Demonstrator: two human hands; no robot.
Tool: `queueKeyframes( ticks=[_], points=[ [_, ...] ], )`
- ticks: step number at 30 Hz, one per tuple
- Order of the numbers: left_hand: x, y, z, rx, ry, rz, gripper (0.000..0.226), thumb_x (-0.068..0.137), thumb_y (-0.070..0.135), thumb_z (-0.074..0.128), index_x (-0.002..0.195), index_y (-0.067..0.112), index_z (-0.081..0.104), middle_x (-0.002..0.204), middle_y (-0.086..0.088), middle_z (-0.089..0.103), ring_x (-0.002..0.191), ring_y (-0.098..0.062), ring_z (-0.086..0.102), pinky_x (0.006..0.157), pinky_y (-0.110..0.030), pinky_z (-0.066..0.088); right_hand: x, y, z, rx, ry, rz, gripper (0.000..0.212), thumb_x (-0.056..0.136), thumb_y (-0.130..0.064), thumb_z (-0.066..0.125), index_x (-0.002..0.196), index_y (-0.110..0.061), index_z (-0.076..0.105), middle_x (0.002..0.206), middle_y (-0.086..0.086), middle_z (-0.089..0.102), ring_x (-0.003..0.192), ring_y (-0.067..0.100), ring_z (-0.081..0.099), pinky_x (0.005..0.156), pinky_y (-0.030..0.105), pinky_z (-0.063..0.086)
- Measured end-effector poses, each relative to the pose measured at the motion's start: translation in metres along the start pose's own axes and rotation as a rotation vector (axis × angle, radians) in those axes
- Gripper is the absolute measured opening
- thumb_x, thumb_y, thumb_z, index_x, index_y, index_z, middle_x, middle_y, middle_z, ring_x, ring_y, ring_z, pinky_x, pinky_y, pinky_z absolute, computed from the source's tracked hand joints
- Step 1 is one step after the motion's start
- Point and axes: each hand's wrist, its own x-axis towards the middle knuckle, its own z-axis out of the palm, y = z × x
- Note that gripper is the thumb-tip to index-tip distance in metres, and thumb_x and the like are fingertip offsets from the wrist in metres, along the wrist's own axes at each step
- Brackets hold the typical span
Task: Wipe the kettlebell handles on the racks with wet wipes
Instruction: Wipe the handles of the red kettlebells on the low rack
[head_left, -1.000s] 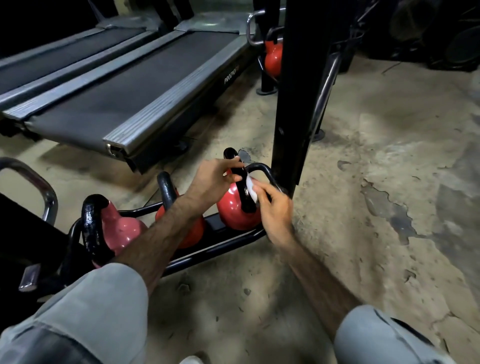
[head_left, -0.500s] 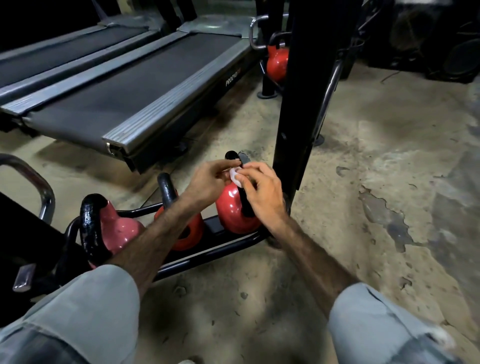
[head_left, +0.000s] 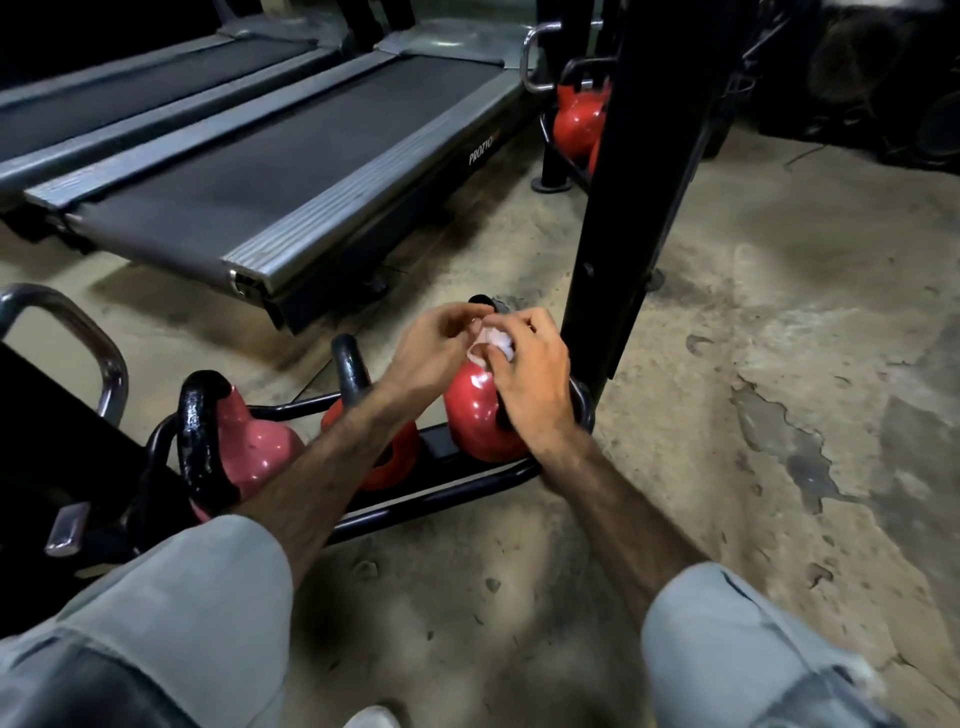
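Three kettlebells sit on a low black floor rack (head_left: 447, 493). The rightmost red kettlebell (head_left: 475, 423) has a black handle, mostly hidden behind my hands. My right hand (head_left: 530, 374) holds a crumpled white wet wipe (head_left: 491, 340) against the top of that handle. My left hand (head_left: 441, 343) is at the handle's left side, fingers curled near the wipe; whether it grips the handle is hidden. The middle red kettlebell (head_left: 387, 457) and a pink kettlebell (head_left: 254, 447) with a black handle stand to the left.
A black upright post (head_left: 639, 197) rises just right of my hands. Two treadmills (head_left: 291, 166) lie at the back left. More red kettlebells (head_left: 576, 119) sit on a farther rack. A chrome bar (head_left: 78, 332) curves at the left. Rough concrete floor spreads to the right.
My right hand has moved with the wipe from the handle's right leg up to its top, meeting my left hand there. The view has shifted slightly.
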Motion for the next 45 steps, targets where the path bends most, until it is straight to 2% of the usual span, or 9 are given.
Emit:
queueKeyframes(
  ticks=[3, 7, 12, 16, 21, 30, 34, 39, 45],
  points=[
    [-0.012, -0.001, 0.011, 0.131, 0.100, 0.063, 0.017, 0.087, 0.020, 0.069, 0.102, 0.016, 0.074, 0.090, 0.011, 0.069, 0.075, 0.016, 0.059, 0.070, 0.001, 0.039, -0.011, -0.005, -0.003, 0.044, 0.009, 0.033, 0.035, 0.082, -0.014, 0.073, 0.114, -0.016, 0.058, 0.109, -0.001, 0.060, 0.103, 0.017, 0.056, 0.091, 0.033, 0.049],
    [-0.024, -0.010, 0.029, 0.154, 0.243, 0.020, 0.015, 0.080, 0.013, 0.074, 0.094, 0.018, 0.076, 0.090, 0.007, 0.072, 0.083, 0.000, 0.062, 0.073, -0.002, 0.038, -0.027, 0.006, -0.022, 0.118, -0.037, 0.031, 0.053, 0.078, -0.006, 0.073, 0.127, -0.015, 0.056, 0.117, -0.003, 0.061, 0.103, 0.011, 0.058, 0.096, 0.023, 0.046],
    [-0.036, -0.020, 0.050, -0.165, 0.430, -0.390, 0.019, 0.082, 0.001, 0.067, 0.094, 0.013, 0.074, 0.094, -0.004, 0.073, 0.081, -0.011, 0.064, 0.080, -0.019, 0.051, -0.034, 0.020, -0.034, 0.274, -0.177, 0.291, 0.055, 0.072, -0.003, 0.082, 0.121, -0.021, 0.065, 0.108, -0.013, 0.067, 0.090, -0.002, 0.064, 0.088, 0.021, 0.052],
    [-0.057, -0.030, 0.065, -0.003, 0.402, -0.339, 0.023, 0.082, 0.004, 0.062, 0.096, 0.018, 0.072, 0.085, 0.003, 0.070, 0.081, -0.011, 0.063, 0.068, -0.007, 0.043, -0.029, 0.027, -0.040, 0.370, -0.268, 0.336, 0.054, 0.072, 0.005, 0.079, 0.120, -0.018, 0.067, 0.097, -0.010, 0.071, 0.079, -0.008, 0.065, 0.083, 0.013, 0.051],
    [-0.055, -0.030, 0.069, 0.107, 0.299, -0.292, 0.024, 0.086, 0.005, 0.055, 0.095, 0.013, 0.076, 0.087, -0.006, 0.073, 0.083, -0.018, 0.063, 0.075, -0.026, 0.044, -0.026, 0.033, -0.040, 0.399, -0.289, 0.343, 0.054, 0.072, 0.008, 0.078, 0.117, -0.021, 0.068, 0.099, 0.002, 0.074, 0.091, 0.006, 0.070, 0.092, 0.022, 0.053],
    [-0.043, -0.020, 0.067, -0.444, 0.200, -0.408, 0.030, 0.087, -0.016, 0.044, 0.096, -0.004, 0.070, 0.059, 0.006, 0.069, 0.054, -0.001, 0.062, 0.054, -0.013, 0.048, -0.029, 0.030, -0.040, 0.377, -0.245, 0.312, 0.052, 0.073, 0.008, 0.076, 0.115, -0.023, 0.069, 0.094, -0.002, 0.070, 0.080, -0.001, 0.065, 0.084, 0.013, 0.051],
    [-0.049, -0.032, 0.071, -0.329, 0.164, -0.307, 0.032, 0.091, -0.004, 0.051, 0.090, 0.019, 0.074, 0.087, 0.001, 0.075, 0.087, -0.014, 0.069, 0.087, -0.035, 0.055, -0.032, 0.028, -0.040, 0.320, -0.204, 0.299, 0.053, 0.075, 0.006, 0.076, 0.118, -0.023, 0.070, 0.098, 0.005, 0.055, 0.077, 0.003, 0.056, 0.070, 0.006, 0.050],
    [-0.083, -0.047, 0.067, -0.267, 0.314, -0.315, 0.019, 0.083, 0.019, 0.073, 0.100, 0.026, 0.075, 0.098, 0.012, 0.074, 0.101, -0.005, 0.067, 0.095, -0.028, 0.051, -0.033, 0.029, -0.039, 0.316, -0.208, 0.288, 0.053, 0.076, 0.002, 0.077, 0.117, -0.030, 0.069, 0.091, -0.001, 0.056, 0.082, 0.026, 0.065, 0.069, 0.034, 0.061],
    [-0.067, -0.038, 0.069, -0.435, 0.346, -0.333, 0.015, 0.083, 0.002, 0.070, 0.088, 0.017, 0.071, 0.089, -0.004, 0.072, 0.089, -0.018, 0.067, 0.081, -0.026, 0.053, -0.032, 0.029, -0.037, 0.329, -0.213, 0.303, 0.053, 0.075, 0.004, 0.076, 0.114, -0.031, 0.070, 0.075, -0.015, 0.054, 0.073, 0.008, 0.058, 0.076, 0.043, 0.060]
  ],
)
